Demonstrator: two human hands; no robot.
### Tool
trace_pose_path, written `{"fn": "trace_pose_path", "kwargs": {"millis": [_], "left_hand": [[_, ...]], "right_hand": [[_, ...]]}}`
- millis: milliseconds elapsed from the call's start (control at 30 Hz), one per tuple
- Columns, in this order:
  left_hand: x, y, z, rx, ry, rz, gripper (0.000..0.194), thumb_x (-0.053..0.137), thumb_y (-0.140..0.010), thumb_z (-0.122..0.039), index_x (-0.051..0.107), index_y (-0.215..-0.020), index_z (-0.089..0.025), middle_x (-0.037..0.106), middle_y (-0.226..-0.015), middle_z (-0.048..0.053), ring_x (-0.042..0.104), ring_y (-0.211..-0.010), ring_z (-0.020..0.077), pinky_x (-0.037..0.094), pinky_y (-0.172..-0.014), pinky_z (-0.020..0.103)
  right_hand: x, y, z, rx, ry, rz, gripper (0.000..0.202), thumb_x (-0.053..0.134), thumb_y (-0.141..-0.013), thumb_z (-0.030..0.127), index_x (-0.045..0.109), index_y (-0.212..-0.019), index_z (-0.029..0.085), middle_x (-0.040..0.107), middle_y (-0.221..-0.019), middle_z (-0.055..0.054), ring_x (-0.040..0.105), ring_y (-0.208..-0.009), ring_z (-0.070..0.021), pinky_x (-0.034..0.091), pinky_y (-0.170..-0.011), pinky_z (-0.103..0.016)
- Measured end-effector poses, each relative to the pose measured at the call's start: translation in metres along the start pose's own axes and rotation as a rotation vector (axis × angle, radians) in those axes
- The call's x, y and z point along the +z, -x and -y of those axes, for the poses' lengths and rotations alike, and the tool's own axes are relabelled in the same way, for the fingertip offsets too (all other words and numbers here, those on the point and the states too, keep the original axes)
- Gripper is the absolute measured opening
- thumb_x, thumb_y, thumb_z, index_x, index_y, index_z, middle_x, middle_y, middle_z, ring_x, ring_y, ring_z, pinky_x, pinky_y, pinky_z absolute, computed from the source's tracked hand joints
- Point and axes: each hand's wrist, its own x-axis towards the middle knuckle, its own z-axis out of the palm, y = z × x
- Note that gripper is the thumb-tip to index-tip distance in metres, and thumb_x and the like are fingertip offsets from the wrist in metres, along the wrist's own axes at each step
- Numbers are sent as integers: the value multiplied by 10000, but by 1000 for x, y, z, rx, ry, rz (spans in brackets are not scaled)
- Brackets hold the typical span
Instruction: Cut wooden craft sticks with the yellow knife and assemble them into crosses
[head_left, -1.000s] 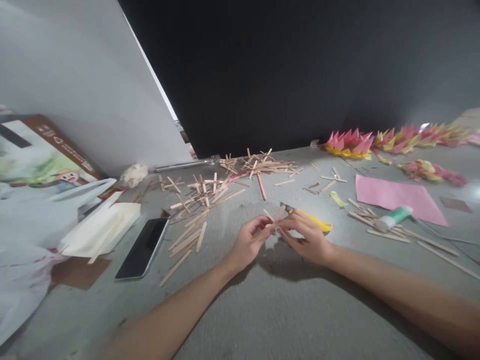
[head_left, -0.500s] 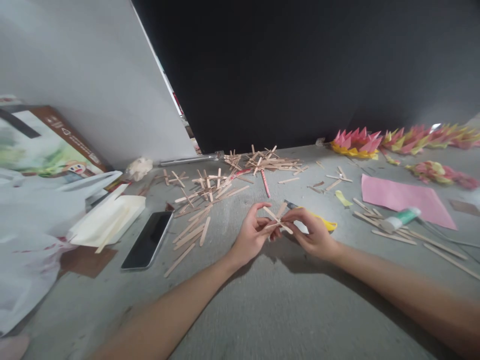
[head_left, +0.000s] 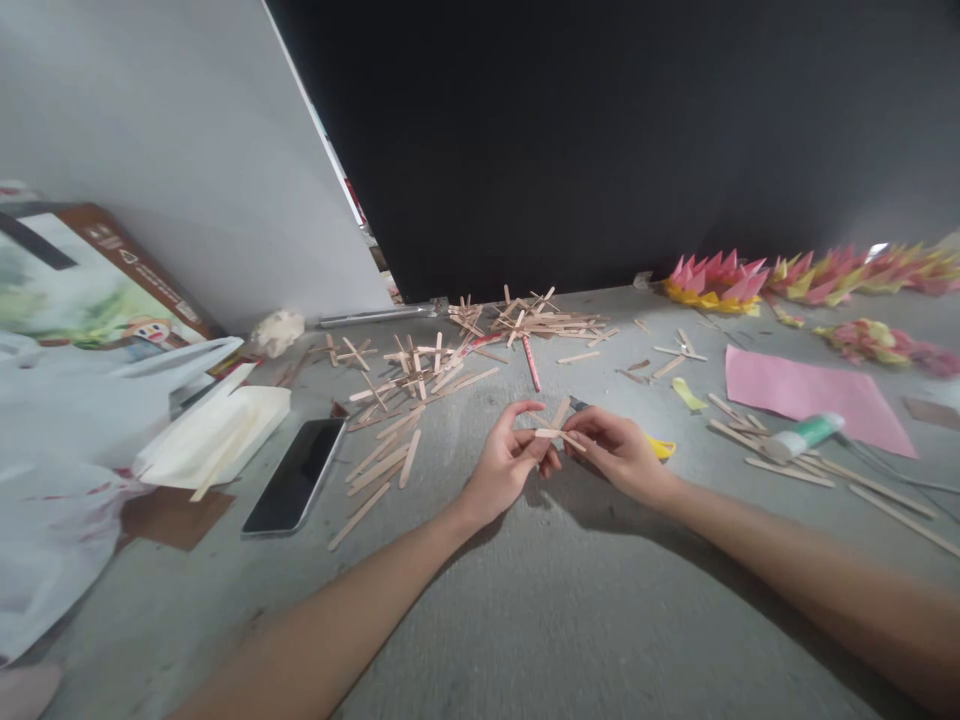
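Between my hands, above the grey surface, is a small cross of wooden craft sticks [head_left: 559,432]. My left hand [head_left: 510,458] pinches it from the left, its index finger curved above. On the right, my right hand [head_left: 613,450] has its thumb and fingertips closed on the sticks. Some of the crossing is hidden by fingers. Behind my right hand lies a yellow utility knife [head_left: 661,448], mostly covered by the hand. Beyond my hands a red patterned stick [head_left: 531,362] points toward me from a heap of craft sticks [head_left: 551,325].
To the left lie a phone [head_left: 296,475], a white paper tray [head_left: 247,420] and a plastic bag [head_left: 82,440]. On the right are a pink sheet [head_left: 817,395], a green-and-white glue tube [head_left: 806,437], loose sticks and folded-paper flowers [head_left: 716,282]. A black panel [head_left: 600,150] stands behind.
The crossed sticks have turned a little in my fingers, and one stick now lies nearly level. My right hand has shifted slightly, covering more of the yellow knife.
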Motion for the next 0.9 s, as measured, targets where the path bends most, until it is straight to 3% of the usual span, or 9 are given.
{"fn": "trace_pose_path", "kwargs": {"millis": [167, 433, 900], "left_hand": [[0, -1, 0, -1, -19, 16, 540, 729, -938, -493, 447, -1287, -192, 664, -669, -29, 568, -586, 128, 434, -629, 265], [2, -1, -1, -16, -39, 4, 534, 734, -929, -482, 444, -1282, -207, 627, -645, -49, 546, -575, 126, 420, -616, 257], [-2, 0, 4, 69, 8, 0, 499, 712, -972, -407, 436, -1330, -194, 658, -687, -33, 566, -596, 119, 455, -607, 247]], "right_hand": [[-2, -1, 0, 49, -37, 55, 297, 614, -1030, 493, 686, -986, 207, 656, -724, -5, 604, -647, -147, 446, -580, -255], [-3, -1, -5, 73, -28, 79, 302, 603, -1034, 500, 677, -1026, 207, 608, -695, 13, 564, -623, -140, 405, -560, -249], [-2, 3, -5, -106, 164, 93, 199, 545, -1073, 352, 681, -1038, 210, 717, -864, -45, 650, -760, -159, 500, -705, -268]]}}
